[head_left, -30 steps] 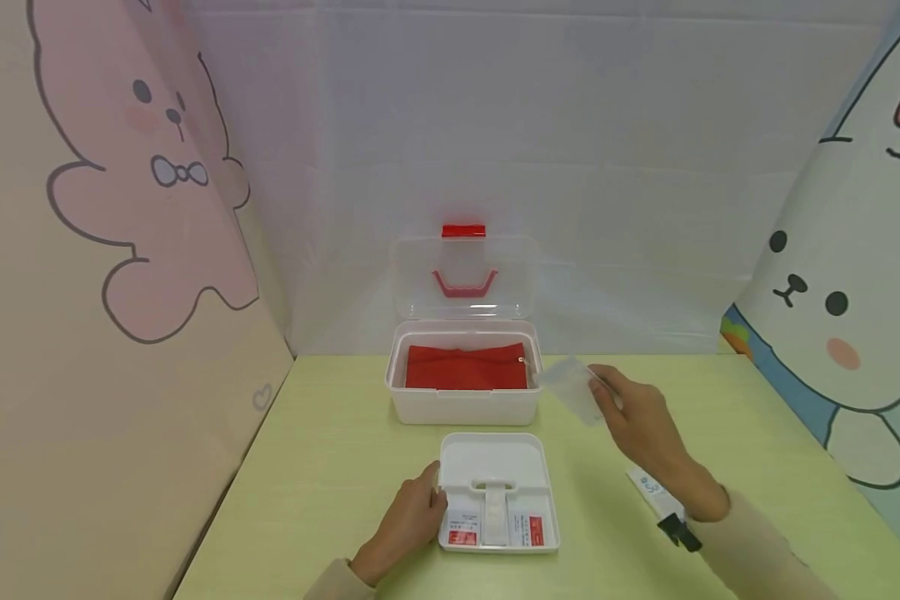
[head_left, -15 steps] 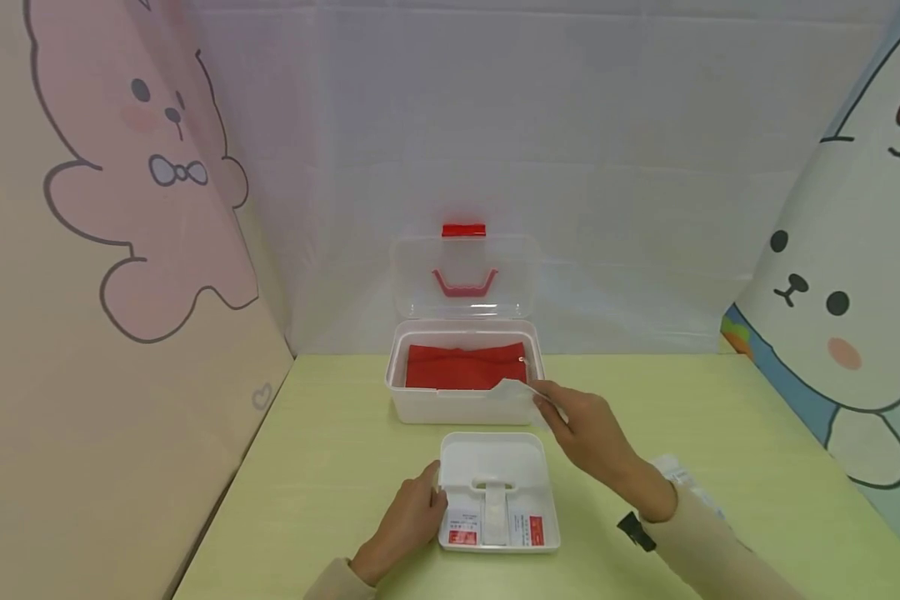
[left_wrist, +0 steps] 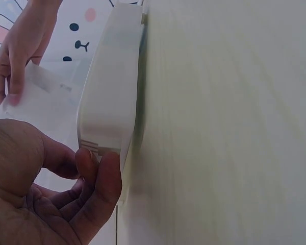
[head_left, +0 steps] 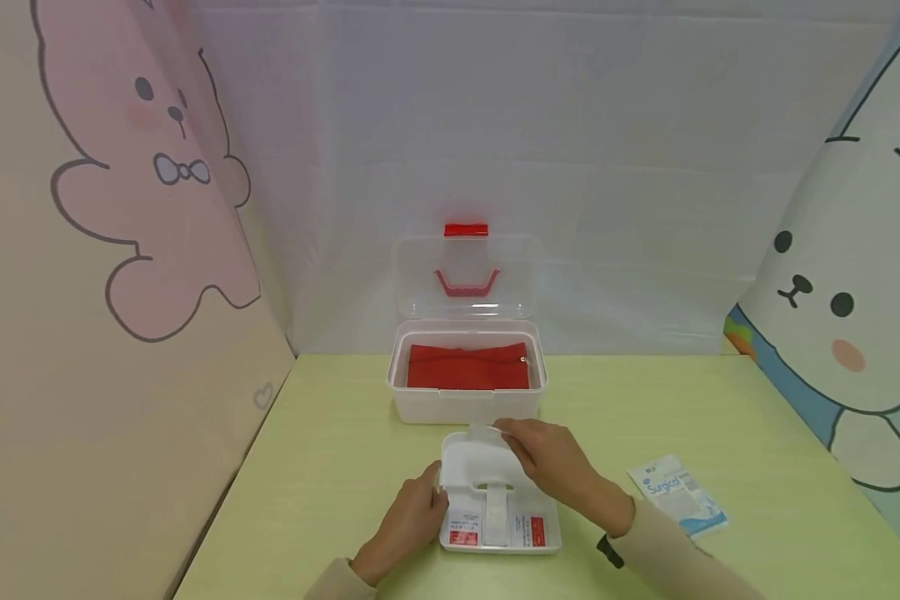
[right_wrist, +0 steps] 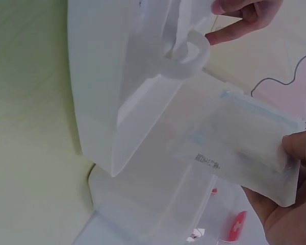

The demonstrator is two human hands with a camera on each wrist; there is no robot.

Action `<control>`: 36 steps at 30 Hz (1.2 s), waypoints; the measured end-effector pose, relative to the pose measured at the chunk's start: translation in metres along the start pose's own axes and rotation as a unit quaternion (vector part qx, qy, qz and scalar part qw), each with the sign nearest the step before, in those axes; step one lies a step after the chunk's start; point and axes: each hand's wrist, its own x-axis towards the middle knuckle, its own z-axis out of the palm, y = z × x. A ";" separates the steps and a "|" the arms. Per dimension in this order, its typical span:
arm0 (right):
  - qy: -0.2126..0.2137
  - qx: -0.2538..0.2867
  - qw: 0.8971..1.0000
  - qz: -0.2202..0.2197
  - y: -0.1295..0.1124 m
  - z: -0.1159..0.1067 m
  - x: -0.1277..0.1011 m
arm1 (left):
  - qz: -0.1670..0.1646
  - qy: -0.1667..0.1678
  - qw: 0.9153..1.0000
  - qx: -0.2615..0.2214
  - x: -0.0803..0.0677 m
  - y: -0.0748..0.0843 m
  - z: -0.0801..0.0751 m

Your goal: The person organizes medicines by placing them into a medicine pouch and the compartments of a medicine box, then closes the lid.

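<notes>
While 1 second ago the right hand (head_left: 551, 462) held the clear packet (head_left: 483, 434) up beside the open storage box (head_left: 466, 371), it now hovers over the far compartment of the white tray (head_left: 499, 492), the packet pinched between its fingers (right_wrist: 296, 148) and partly inside the rim. The packet is not yet let go, so its placing looks nearly done, not finished. With the arm gone from that spot, a surgical glove pack (head_left: 677, 492) lies uncovered on the table (head_left: 330, 467) to the right. Unmoved, the left hand (head_left: 407, 521) steadies the tray's left edge, its curled fingers (left_wrist: 104, 178) pressed against the wall.
</notes>
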 end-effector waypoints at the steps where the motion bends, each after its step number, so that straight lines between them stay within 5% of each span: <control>1: -0.003 0.002 1.000 0.000 0.000 0.002 -0.001 | 0.000 0.000 1.000 0.000 0.000 0.000 0.000; 19: -0.130 0.030 0.990 0.055 0.000 0.027 -0.011 | -0.004 0.004 1.000 0.004 -0.001 0.000 0.001; 28: -0.124 0.002 0.992 0.018 -0.002 0.030 -0.016 | -0.006 0.000 1.000 -0.002 -0.001 0.000 0.001; 36: -0.169 -0.016 0.986 -0.008 -0.008 0.032 -0.023 | -0.016 -0.004 1.000 0.000 0.000 0.000 0.000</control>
